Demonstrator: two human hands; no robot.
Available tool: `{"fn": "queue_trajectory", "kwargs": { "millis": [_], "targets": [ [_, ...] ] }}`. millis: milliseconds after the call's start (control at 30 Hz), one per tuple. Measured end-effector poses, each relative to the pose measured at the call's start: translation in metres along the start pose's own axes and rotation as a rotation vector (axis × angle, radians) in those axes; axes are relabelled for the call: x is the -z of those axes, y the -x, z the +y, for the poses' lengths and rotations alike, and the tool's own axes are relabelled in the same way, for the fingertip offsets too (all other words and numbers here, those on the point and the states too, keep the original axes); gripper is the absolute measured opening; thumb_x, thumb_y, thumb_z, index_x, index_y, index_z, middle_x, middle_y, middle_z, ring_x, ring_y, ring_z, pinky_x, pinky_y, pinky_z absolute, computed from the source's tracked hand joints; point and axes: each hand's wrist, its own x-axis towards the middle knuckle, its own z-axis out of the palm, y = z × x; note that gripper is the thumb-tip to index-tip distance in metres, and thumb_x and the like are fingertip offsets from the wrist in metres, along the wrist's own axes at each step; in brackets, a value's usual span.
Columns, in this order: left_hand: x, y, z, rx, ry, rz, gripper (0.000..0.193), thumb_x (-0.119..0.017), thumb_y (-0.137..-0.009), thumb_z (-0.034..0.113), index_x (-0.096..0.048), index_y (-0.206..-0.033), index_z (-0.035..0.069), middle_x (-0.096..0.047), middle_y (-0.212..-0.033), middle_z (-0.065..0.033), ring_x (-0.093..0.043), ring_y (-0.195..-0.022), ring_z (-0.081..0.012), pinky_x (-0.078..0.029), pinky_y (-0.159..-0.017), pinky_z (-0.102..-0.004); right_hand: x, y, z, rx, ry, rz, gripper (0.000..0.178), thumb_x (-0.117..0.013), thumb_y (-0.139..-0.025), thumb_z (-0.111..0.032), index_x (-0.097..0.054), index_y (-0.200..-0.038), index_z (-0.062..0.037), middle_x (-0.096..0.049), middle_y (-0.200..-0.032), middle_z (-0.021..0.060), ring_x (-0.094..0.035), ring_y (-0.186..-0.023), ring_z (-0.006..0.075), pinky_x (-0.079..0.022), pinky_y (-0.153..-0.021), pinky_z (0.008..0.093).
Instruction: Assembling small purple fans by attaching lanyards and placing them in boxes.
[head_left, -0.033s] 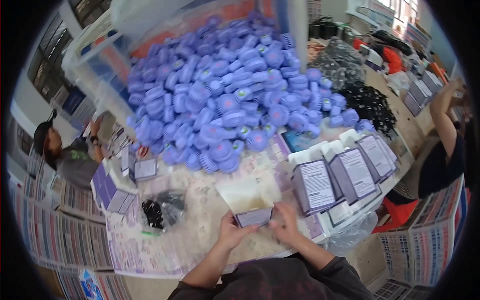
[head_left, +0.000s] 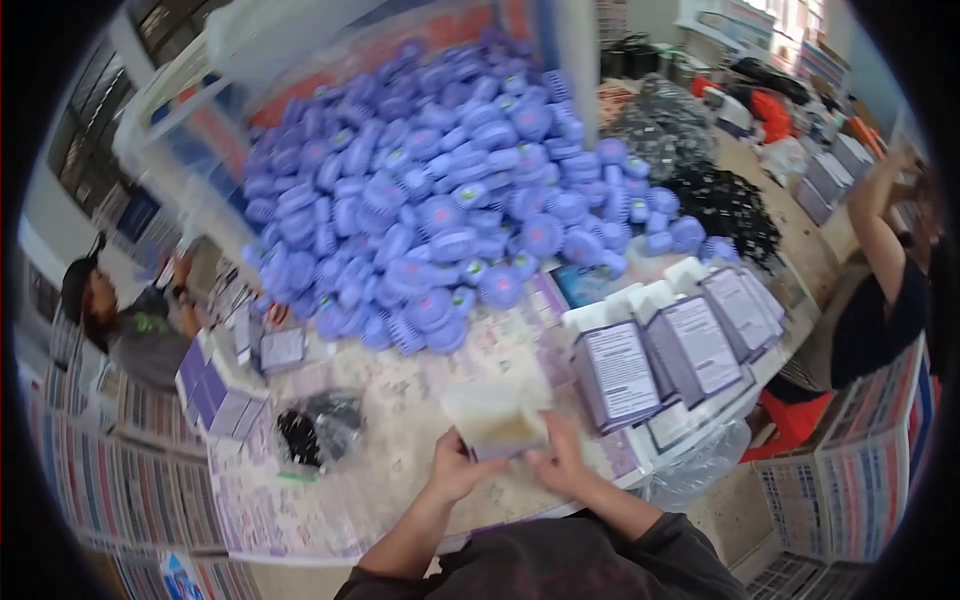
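Note:
A small open box with a white flap and a tan inside is between my two hands near the table's front edge. It is smeared by motion, so I cannot make out what lies inside. My left hand grips its left side, thumb along the near edge. On its right side my right hand is closed about the corner. Beyond the box rises a large heap of round purple plastic fan-like pieces, some with pink or green centres. Several open purple and white boxes stand to the right.
A clear bag of black parts lies left of my hands, near purple cartons. Black straps are piled at the right. One person works at the left, another at the right. A translucent bin backs the heap.
The box has tilted in my hands: its purple front panel, plain before, is now mostly lost to view and blurred. The whole view has shifted slightly.

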Motion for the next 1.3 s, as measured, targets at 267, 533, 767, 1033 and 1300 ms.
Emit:
{"fn": "queue_trajectory", "kwargs": {
  "millis": [267,533,767,1033,1300],
  "targets": [
    [0.081,-0.069,0.033,-0.559,-1.012,-0.384,0.068,-0.077,-0.065,0.020,-0.053,-0.125,0.001,-0.049,-0.130,-0.0146,-0.043,-0.125,-0.0291,-0.034,-0.104,-0.0396,-0.022,0.018,0.014,-0.093,-0.293,-0.159,0.066,-0.075,-0.072,-0.028,-0.051,-0.129,-0.0038,-0.058,-0.120,0.0158,-0.055,-0.111,0.0360,-0.043,-0.095,0.0433],
    [0.127,-0.221,0.078,-0.584,-0.762,0.926,0.058,-0.070,-0.082,0.026,-0.049,-0.128,-0.003,-0.052,-0.119,-0.0120,-0.053,-0.103,-0.0198,-0.044,-0.085,-0.0310,-0.023,0.023,0.021,-0.175,-0.334,-0.367,0.060,-0.074,-0.076,-0.028,-0.051,-0.127,-0.0061,-0.059,-0.119,0.0134,-0.056,-0.110,0.0327,-0.044,-0.094,0.0412],
    [0.130,-0.137,0.093,-0.452,0.282,0.628,0.049,-0.066,-0.084,0.025,-0.054,-0.124,-0.001,-0.058,-0.121,-0.0128,-0.056,-0.109,-0.0249,-0.045,-0.092,-0.0396,-0.032,0.028,0.022,-0.168,-0.362,-0.334,0.054,-0.077,-0.073,-0.027,-0.058,-0.120,-0.0064,-0.062,-0.112,0.0149,-0.060,-0.104,0.0340,-0.047,-0.089,0.0429],
    [0.022,-0.011,0.089,-0.686,0.356,-0.171,0.072,-0.087,-0.062,0.017,-0.049,-0.121,0.003,-0.059,-0.114,-0.0195,-0.061,-0.101,-0.0314,-0.053,-0.083,-0.0428,-0.017,0.014,0.020,-0.256,-0.381,-0.333,0.053,-0.082,-0.063,-0.015,-0.063,-0.111,-0.0065,-0.066,-0.108,0.0108,-0.062,-0.098,0.0311,-0.049,-0.086,0.0396],
    [0.021,0.025,0.111,-0.926,-0.132,-0.255,0.050,-0.088,-0.065,0.016,-0.061,-0.105,0.005,-0.063,-0.111,-0.0212,-0.064,-0.092,-0.0316,-0.053,-0.074,-0.0409,-0.019,0.011,0.010,-0.272,-0.334,-0.393,0.051,-0.085,-0.063,-0.013,-0.062,-0.108,-0.0051,-0.066,-0.109,0.0110,-0.063,-0.098,0.0300,-0.050,-0.084,0.0378]
  ]
}}
